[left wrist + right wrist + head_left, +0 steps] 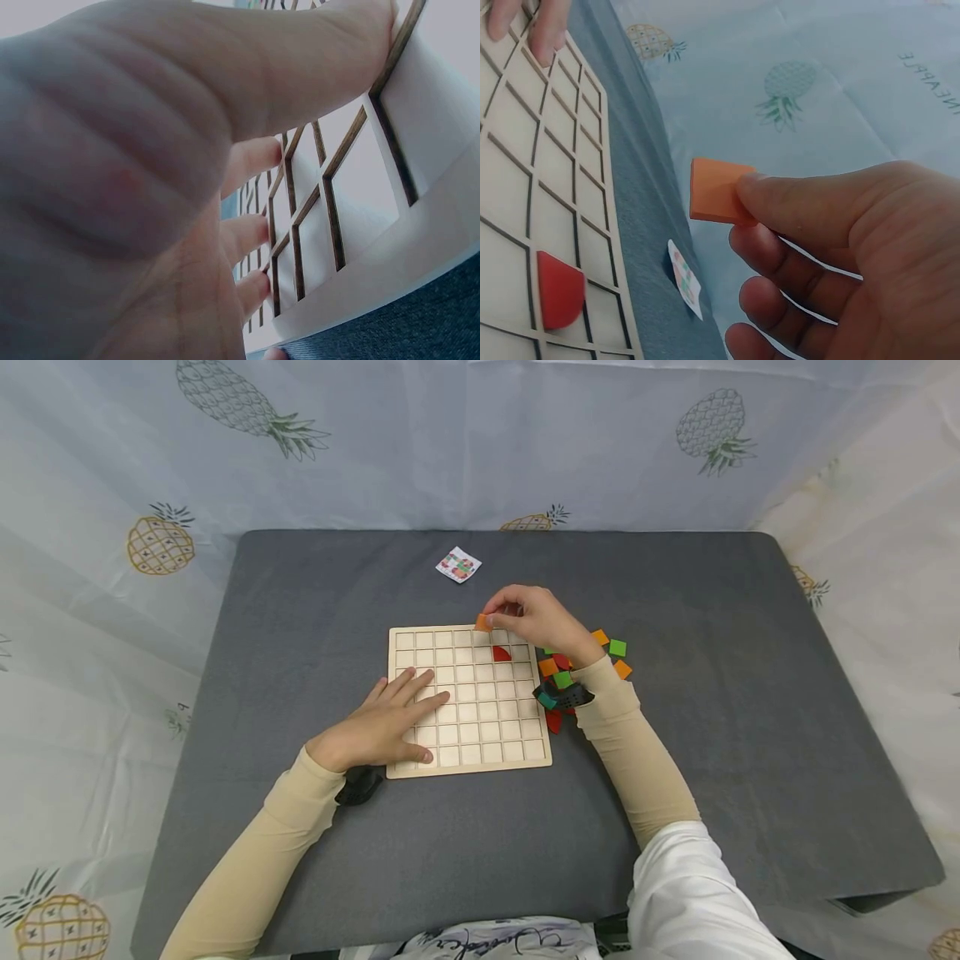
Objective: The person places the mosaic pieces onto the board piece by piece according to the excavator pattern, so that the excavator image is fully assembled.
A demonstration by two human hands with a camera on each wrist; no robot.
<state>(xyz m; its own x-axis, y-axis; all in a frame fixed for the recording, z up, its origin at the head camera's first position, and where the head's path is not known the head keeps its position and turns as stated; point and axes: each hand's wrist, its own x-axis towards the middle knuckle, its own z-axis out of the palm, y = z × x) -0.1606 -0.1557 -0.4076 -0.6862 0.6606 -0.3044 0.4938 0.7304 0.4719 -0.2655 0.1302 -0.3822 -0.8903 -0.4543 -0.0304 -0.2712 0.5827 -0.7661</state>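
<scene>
A square wooden board (pixel 467 732) with a grid of shallow cells lies on the table. My left hand (pixel 384 724) rests on its left part with the fingers spread; in the left wrist view the thumb and fingertips touch the grid. My right hand (pixel 542 617) pinches an orange square tile (pixel 720 190) between thumb and fingers, over the board's far edge. One red quarter-round tile (pixel 561 291) sits in a cell near the far right part of the board, just below the right hand in the head view.
Loose green, orange and red tiles (pixel 617 647) lie right of the board, partly hidden under the right wrist. A small printed pattern card (pixel 458 564) lies beyond the board. The grey table (pixel 315 602) meets a pineapple-print curtain (pixel 420 443) at its far edge.
</scene>
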